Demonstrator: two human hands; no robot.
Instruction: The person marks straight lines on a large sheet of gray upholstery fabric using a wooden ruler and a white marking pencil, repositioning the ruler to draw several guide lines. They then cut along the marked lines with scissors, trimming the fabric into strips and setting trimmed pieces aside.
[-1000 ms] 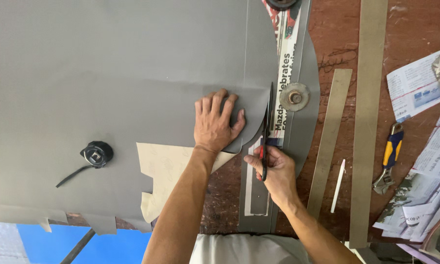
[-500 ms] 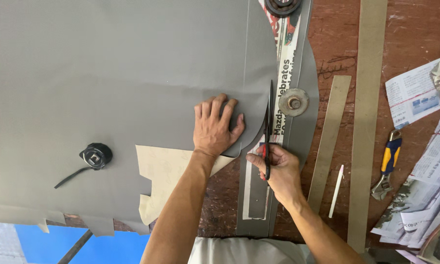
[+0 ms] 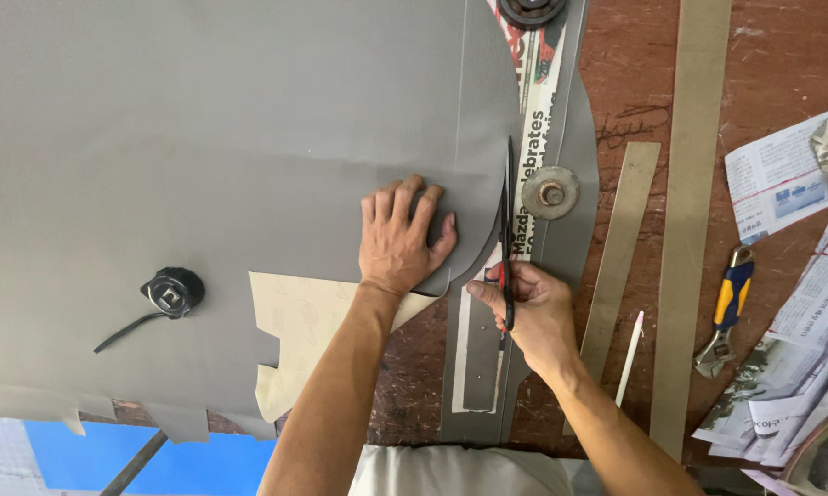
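right hand (image 3: 533, 308) clamped on black scissors (image 3: 508, 220) at the grey sheet (image 3: 212, 156), left hand (image 3: 397, 234) spread flat on it.

Printed paper only, no pkgs, signs or screens. Newspaper strip (image 3: 535, 119): long, narrow, white w/ black print and red-and-dark picture at top end, running top to btm just right of the grey sheet's curved edge, partly under grey pieces. Newspaper pile (image 3: 800, 367): loose white pages w/ grey text blocks and small blue-toned photos, overlapping at right edge, from mid-height down to btm right corner.
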